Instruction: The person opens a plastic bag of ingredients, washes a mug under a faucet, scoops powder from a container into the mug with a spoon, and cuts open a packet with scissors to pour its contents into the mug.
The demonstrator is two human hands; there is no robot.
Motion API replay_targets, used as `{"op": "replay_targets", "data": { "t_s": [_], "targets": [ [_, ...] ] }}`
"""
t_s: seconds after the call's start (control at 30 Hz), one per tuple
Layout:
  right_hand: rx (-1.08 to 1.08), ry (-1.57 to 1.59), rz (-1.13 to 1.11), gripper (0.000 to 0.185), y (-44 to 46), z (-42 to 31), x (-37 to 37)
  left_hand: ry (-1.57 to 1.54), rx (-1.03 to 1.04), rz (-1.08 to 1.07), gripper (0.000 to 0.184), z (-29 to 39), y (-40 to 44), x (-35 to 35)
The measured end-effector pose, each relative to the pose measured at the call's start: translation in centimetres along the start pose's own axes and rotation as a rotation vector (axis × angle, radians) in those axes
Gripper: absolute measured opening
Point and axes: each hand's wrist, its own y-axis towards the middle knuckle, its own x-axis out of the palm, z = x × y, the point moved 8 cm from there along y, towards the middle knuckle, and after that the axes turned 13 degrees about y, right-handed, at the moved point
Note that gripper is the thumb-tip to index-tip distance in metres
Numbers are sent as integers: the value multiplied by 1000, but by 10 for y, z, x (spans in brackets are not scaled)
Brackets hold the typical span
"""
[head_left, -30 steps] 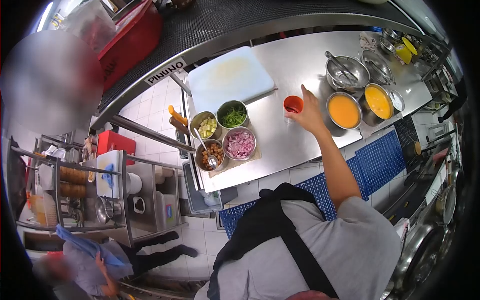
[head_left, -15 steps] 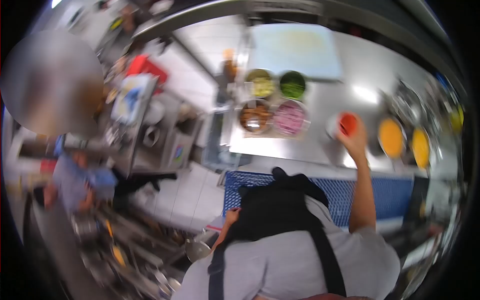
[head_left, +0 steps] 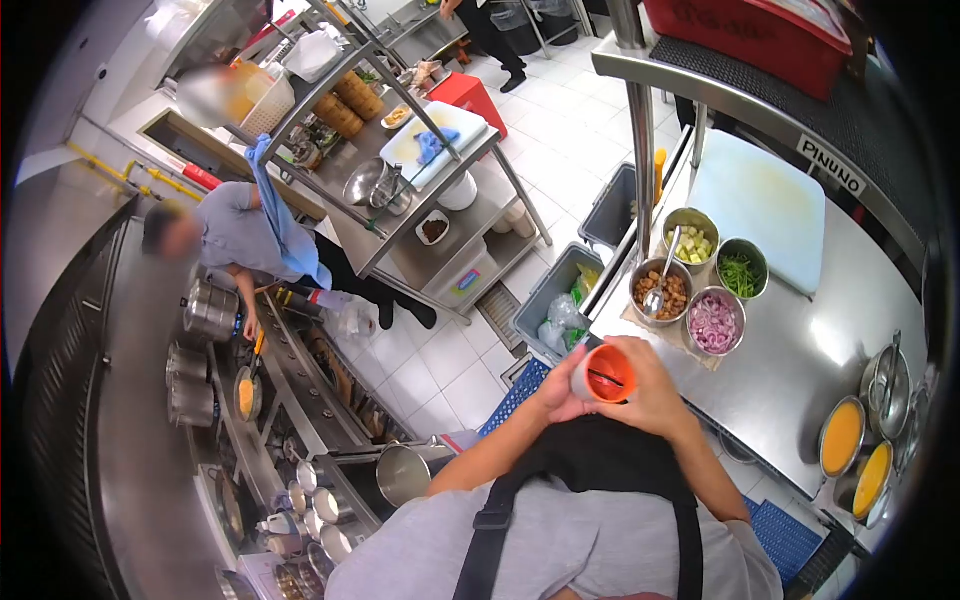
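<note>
Both my hands hold a cup [head_left: 606, 376], red-orange inside with a dark thin item in it, close in front of my apron. My left hand [head_left: 560, 392] is wrapped on its left side, and my right hand [head_left: 650, 392] grips its right side. Just beyond, on the steel table, stand bowls of chopped red onion [head_left: 714, 322], browned cubes [head_left: 672, 297] with a spoon, pale green cubes [head_left: 694, 241] and sliced greens [head_left: 738, 271].
A white cutting board [head_left: 760, 205] lies on the table [head_left: 770, 380]. Orange liquid fills two bowls [head_left: 842, 437] at the right. Grey bins [head_left: 545, 300] stand at the table's left end. A co-worker [head_left: 235, 225] handles a pan [head_left: 248, 393] at the stove.
My view has swung left. The cup has left the table area and come close to my body. My left hand, out of sight at first, has joined my right hand on it.
</note>
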Motion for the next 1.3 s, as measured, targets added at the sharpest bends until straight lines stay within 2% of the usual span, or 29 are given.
{"op": "replay_targets", "data": {
  "t_s": [0.13, 0.2, 0.27, 0.33, 0.37, 0.47, 0.5, 0.6, 0.63, 0.73, 0.77, 0.87, 0.9, 0.97, 1.03, 1.23, 1.3],
  "targets": [
    [-59, -15, -84, 80, 17, -4, 32, -13, 123, 33, 68, 13, -35, -42],
    [-135, -44, -172, 76, 23, -8, 46, -16, 152, 170, 66, 25, -53, -42],
    [-110, -73, -362, 67, 28, 13, 74, -10, 136, 326, 66, 30, -72, -55],
    [-75, -149, -518, 63, 33, 32, 109, 48, 175, 240, 64, 40, -81, -63],
    [-108, -175, -543, 56, 38, 40, 124, 62, 174, 261, 62, 38, -82, -75],
    [35, -115, -759, 51, 55, 78, 168, 88, 179, 348, 57, 49, -95, -100],
    [2, -66, -741, 45, 65, 81, 179, 95, 183, 378, 56, 57, -101, -110],
    [98, 27, -835, 41, 98, 86, 225, 43, 250, 434, 53, 79, -123, -159],
    [103, 85, -780, 39, 115, 84, 239, 51, 292, 436, 51, 80, -126, -192],
    [285, 109, -832, 38, 165, 92, 295, -58, 301, 453, 51, 107, -153, -249],
    [281, 14, -875, 30, 182, 94, 315, -53, 306, 515, 51, 118, -166, -270],
    [282, 204, -796, 21, 234, 93, 360, -37, 276, 552, 53, 157, -214, -314],
    [282, 176, -791, 18, 251, 93, 371, -75, 259, 587, 54, 167, -230, -332],
    [335, 252, -718, 22, 289, 93, 383, -137, 219, 671, 55, 179, -263, -365],
    [408, 324, -577, 29, 315, 114, 384, -149, 220, 650, 55, 203, -286, -385],
    [550, -85, -376, 33, 327, 205, 331, 36, 297, 539, 56, 305, -288, -399],
    [598, 25, -317, 33, 321, 223, 321, 98, 343, 455, 56, 341, -271, -386]
  ]
}}
